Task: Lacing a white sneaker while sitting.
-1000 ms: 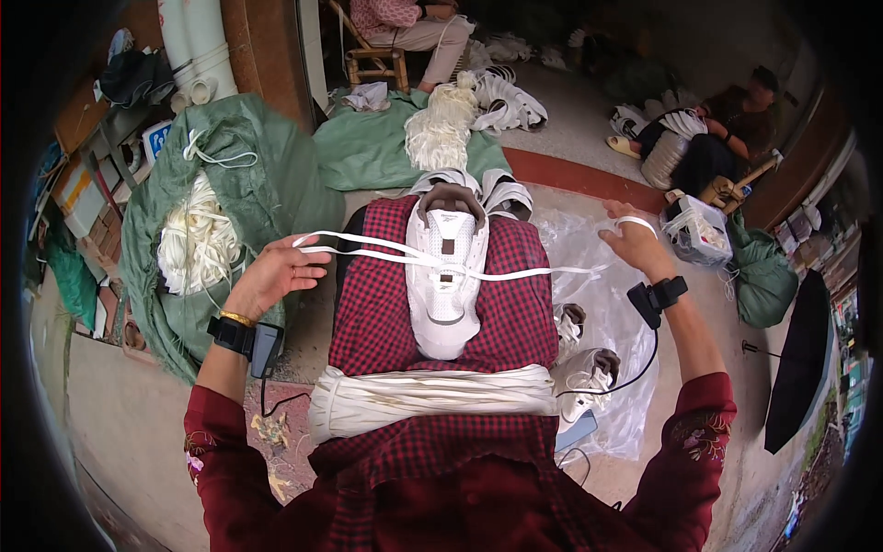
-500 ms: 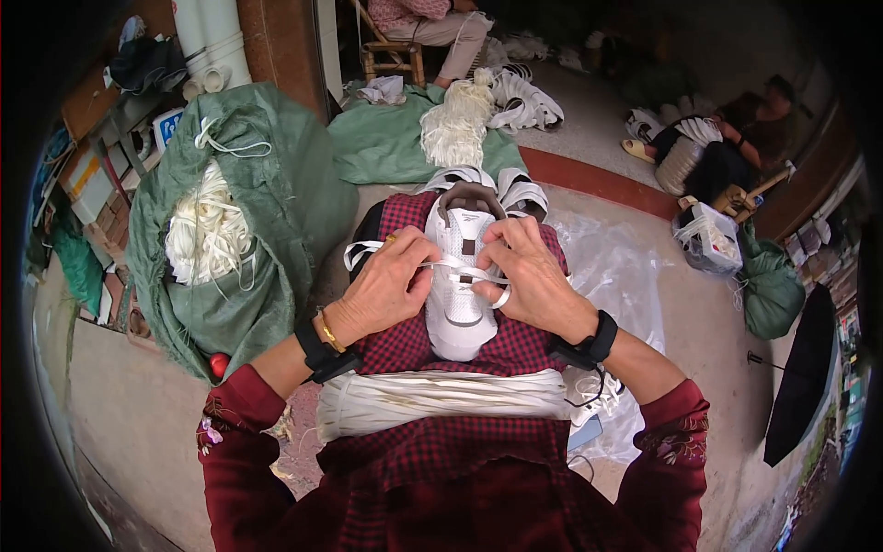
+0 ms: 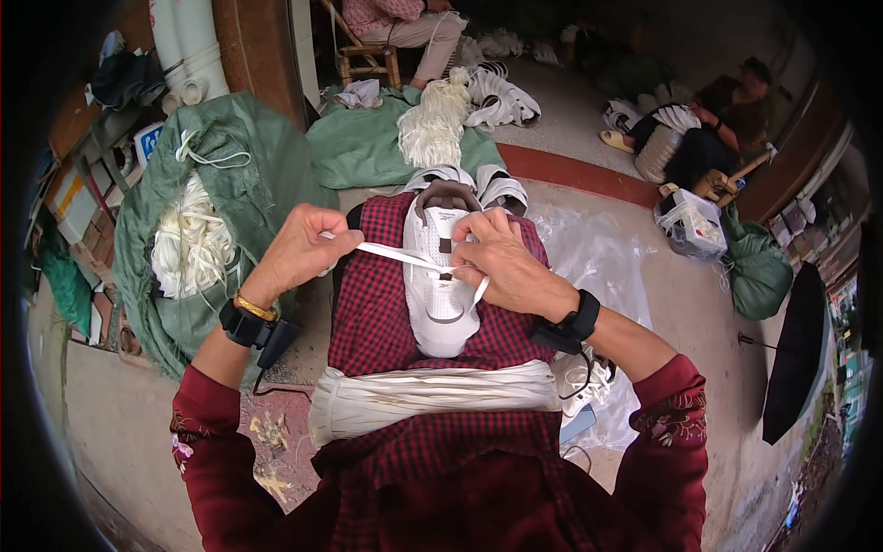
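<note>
White sneaker with perforated upper and brown collar lining (image 3: 441, 308): located at centre, toe toward six o'clock, lying on red-and-black checked cloth (image 3: 368, 322) spread over the lap. Left hand (image 3: 302, 247) at ten o'clock from the shoe: narrow, pinching a flat white woven lace (image 3: 391, 251), drawn nearly straight to the front opening. Right hand (image 3: 510, 271) at two o'clock, over the shoe's side: fingers gathered on the lace, short strand hanging below; exact pinch point partly hidden, cannot be told.

Risks, as judged: shoe liable to turn or tilt under a one-sided pull toward ten o'clock, owing to soft cloth beneath and no hand on the toe. Possible twisting of the flat lace from rolling between fingertips. Possible slackening at the crossing from a weak right pinch. Black cable (image 3: 280, 390) from black left wrist device (image 3: 279, 343), at eight o'clock: prone to tug during a wide leftward pull.

Edges and room: tight at twelve o'clock, with other white shoes (image 3: 497, 177) just beyond the heel. Bounded at six o'clock by thick white lace bundle (image 3: 432, 400). Restricted at nine to ten by green woven sack (image 3: 267, 166), near the left hand. Freer at three, above clear plastic sheet (image 3: 616, 285).
</note>
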`<state>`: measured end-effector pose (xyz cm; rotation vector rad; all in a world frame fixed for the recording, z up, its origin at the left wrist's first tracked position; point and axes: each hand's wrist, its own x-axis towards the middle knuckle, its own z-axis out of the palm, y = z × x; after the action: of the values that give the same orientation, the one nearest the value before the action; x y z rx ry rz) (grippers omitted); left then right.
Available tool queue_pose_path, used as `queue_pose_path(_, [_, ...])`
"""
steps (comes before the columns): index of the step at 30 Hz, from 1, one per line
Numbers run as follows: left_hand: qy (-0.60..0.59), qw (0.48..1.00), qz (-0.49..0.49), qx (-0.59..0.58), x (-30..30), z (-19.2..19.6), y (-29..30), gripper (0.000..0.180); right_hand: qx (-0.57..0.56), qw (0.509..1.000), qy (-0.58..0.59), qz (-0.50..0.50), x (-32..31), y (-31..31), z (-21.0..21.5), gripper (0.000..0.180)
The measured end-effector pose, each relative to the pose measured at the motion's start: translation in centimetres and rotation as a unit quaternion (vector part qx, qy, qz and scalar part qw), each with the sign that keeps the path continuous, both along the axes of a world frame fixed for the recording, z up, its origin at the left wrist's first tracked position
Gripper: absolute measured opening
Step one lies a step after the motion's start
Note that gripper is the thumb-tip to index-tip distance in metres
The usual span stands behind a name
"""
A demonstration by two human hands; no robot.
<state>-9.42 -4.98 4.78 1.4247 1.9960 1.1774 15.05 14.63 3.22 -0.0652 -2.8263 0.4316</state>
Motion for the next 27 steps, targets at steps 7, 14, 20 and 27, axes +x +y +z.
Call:
queue_pose_path(7, [0.036,0.997,0.061,0.032,-10.2,0.9,-5.7,0.035,-0.297,0.954,-0.014,-0.027,1.8,4.1,2.2,0.018])
queue_pose_path(14, [0.223,0.963,0.115,0.095,-7.0,-1.5,-3.3,0.014,-0.182,0.97,-0.084,-0.139,11.4,13.7,2.1,0.032])
queue_pose_path(20, [0.251,0.957,-0.007,0.148,2.5,-2.5,3.0,0.019,0.194,0.956,-0.074,-0.208,15.7,19.6,0.5,0.036])
queue_pose_path(27, [0.237,0.968,0.028,0.081,9.7,-3.2,6.2,0.045,-0.111,0.99,0.08,-0.024,2.2,1.6,0.8,0.033])
